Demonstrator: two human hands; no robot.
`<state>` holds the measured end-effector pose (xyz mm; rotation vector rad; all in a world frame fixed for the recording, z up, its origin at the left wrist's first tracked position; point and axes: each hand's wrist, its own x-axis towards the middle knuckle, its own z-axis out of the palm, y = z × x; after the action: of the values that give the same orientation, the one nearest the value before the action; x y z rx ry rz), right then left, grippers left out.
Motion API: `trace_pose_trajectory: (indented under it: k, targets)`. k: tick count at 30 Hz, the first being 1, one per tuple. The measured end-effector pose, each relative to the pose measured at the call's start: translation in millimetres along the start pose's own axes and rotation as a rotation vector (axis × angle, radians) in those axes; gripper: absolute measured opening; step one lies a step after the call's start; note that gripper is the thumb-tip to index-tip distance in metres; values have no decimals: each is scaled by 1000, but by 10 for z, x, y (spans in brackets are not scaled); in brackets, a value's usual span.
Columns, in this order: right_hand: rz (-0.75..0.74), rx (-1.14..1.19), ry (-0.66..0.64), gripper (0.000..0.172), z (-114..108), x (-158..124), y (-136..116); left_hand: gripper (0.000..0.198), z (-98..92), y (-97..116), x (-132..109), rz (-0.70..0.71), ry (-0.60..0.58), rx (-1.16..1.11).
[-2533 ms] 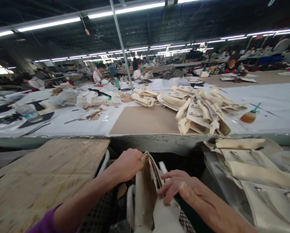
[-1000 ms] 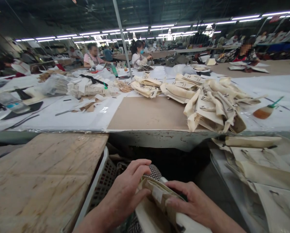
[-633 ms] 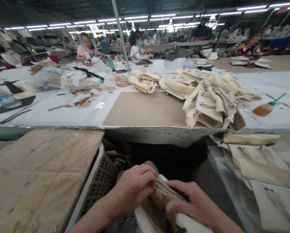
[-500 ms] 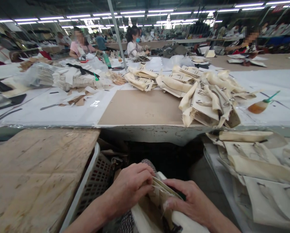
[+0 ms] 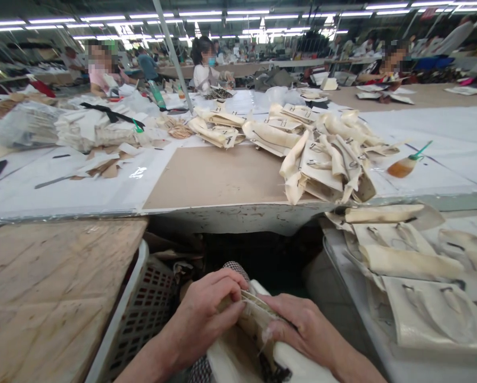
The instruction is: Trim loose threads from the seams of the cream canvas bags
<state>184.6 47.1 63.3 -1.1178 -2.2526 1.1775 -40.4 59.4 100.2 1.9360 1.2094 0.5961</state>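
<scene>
A cream handbag piece (image 5: pixel 238 348) lies over my lap, its raw, frayed edge turned up between my hands. My left hand (image 5: pixel 216 300) pinches that edge between thumb and fingers. On the other side my right hand (image 5: pixel 298 319) grips the layered rim, thumb on the near face and fingers over the far one. Some dark trim shows low in the folds of the piece. To the right, more cream bag pieces (image 5: pixel 434 308) with handles lie on a side surface. A heap of similar bag pieces (image 5: pixel 322 154) rests on the worktable in front.
A brown board (image 5: pixel 206 181) lies on the white-covered table (image 5: pixel 118 197). At right stands a glue bottle (image 5: pixel 406 162) with a green nozzle. A plastic basket (image 5: pixel 142 303) and a cardboard sheet (image 5: pixel 50 282) are at my left. Co-workers sit across the table.
The view has swung slightly to the right, so the table items sit further left. Both hands keep their hold on the bag piece, with little shift between them.
</scene>
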Motion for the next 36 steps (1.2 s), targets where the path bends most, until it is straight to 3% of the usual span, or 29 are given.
trace_pose_trajectory:
  k: [5,12,21,28,36]
  targets:
    - [-82,-123,21,49,7,-7,25,16,19,16,69,22,1,-35]
    - [-148,-320,-18,31,-81,19,46,17,72,-17,121,27,2,-84]
    - [-84,-493,-97,22,-113,68,39,19,115,-12,188,2,10,-154]
    - [-99,-343,25,50,-16,70,41,21,150,-13,204,-13,26,-175]
    - [1,-49,-77,29,32,170,-33,20,136,30,143,-21,63,-192]
